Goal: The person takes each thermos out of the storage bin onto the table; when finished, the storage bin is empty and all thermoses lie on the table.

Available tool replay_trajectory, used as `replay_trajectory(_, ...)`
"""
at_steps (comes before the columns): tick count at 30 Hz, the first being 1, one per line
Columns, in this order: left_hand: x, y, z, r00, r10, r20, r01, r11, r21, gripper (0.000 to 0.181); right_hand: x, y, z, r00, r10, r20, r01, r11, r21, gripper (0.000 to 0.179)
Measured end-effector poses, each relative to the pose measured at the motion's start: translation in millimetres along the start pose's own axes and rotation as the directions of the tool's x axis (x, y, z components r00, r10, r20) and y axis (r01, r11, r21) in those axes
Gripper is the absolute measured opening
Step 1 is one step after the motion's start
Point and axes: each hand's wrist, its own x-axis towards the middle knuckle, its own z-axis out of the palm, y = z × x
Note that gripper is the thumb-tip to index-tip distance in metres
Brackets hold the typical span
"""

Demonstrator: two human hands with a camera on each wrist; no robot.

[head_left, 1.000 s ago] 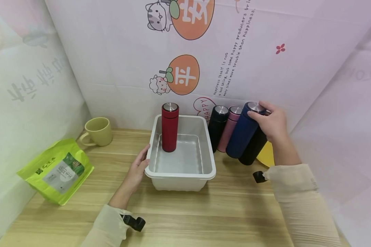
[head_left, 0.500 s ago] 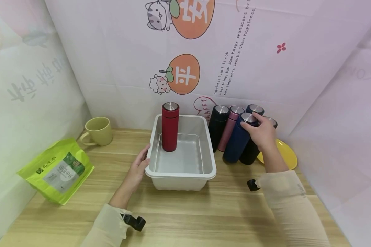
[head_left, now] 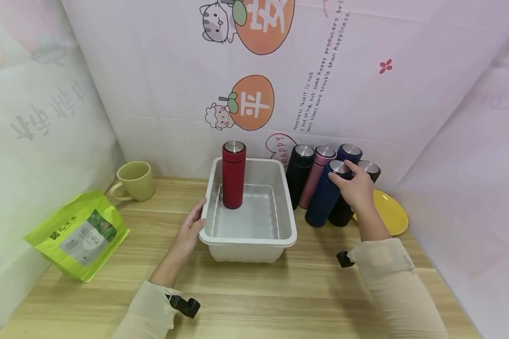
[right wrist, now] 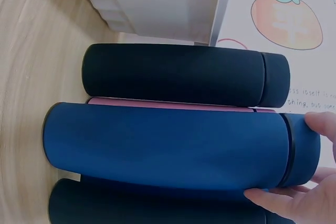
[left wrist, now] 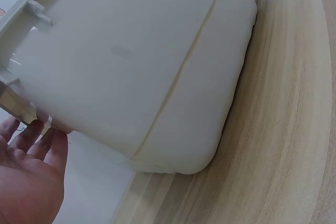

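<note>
In the head view my right hand (head_left: 358, 189) grips the cap of a blue thermos flask (head_left: 323, 197) by its sides. The right wrist view shows this blue flask (right wrist: 168, 145) in front of a pink flask (right wrist: 173, 103). My left hand (head_left: 190, 231) touches the left side of the pale grey plastic bin (head_left: 248, 241), fingers fairly straight against its outer wall (left wrist: 131, 61). Inside the bin stands a red thermos flask (head_left: 233, 181), upright at the left. A black flask (head_left: 299, 181), a second blue flask (head_left: 350, 150) and another black flask (head_left: 341, 212) stand around the held one.
A yellow plate (head_left: 391, 214) lies behind the right forearm. At the left are a yellow-green mug (head_left: 135, 181) and a bright green pouch (head_left: 78, 235). Printed fabric walls (head_left: 165, 94) enclose the wooden table (head_left: 254, 301) at back and sides.
My right hand has brought the blue flask forward and left, lower in the head view, uncovering the second blue flask and a black flask's cap behind. My left hand and the bin stay put.
</note>
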Motion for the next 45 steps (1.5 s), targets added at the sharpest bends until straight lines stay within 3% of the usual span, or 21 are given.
replay_trajectory(10, 2.8, 0.6, 2.8, 1.000, 0.001, 0.009, -0.001, 1.000, -0.008, 0.054, 1.8, 0.7, -5.2, 0.999, -0.036, -0.005, 0.035, 0.995, -0.098, 0.064)
replay_trajectory(18, 3.4, 0.1, 2.4, 1.000, 0.004, 0.009, -0.004, 1.000, -0.005, 0.054, 3.9, -8.7, -14.8, 0.995, -0.081, 0.057, 0.087, 0.990, -0.114, 0.065)
replay_trajectory(22, 3.2, 0.4, 1.7, 1.000, 0.006, 0.009, -0.006, 1.000, -0.007, 0.054, 7.1, -29.0, -23.0, 0.991, -0.118, 0.067, 0.124, 0.987, -0.105, 0.065)
replay_trajectory(29, 3.0, 1.2, -0.5, 1.000, 0.012, 0.000, -0.012, 1.000, -0.002, 0.054, 18.6, -86.7, -25.0, 0.984, -0.143, 0.108, 0.153, 0.984, -0.093, 0.066)
replay_trajectory(35, 1.8, 2.3, -0.9, 1.000, 0.018, 0.002, -0.018, 1.000, -0.014, 0.055, 29.2, -124.3, -3.2, 0.975, -0.160, 0.157, 0.163, 0.987, -0.004, 0.061)
replay_trajectory(45, -1.0, 0.2, -1.1, 1.000, 0.010, 0.016, -0.010, 1.000, -0.012, 0.054, 33.6, -154.1, 65.0, 0.957, -0.183, 0.227, 0.154, 0.978, 0.139, 0.054)
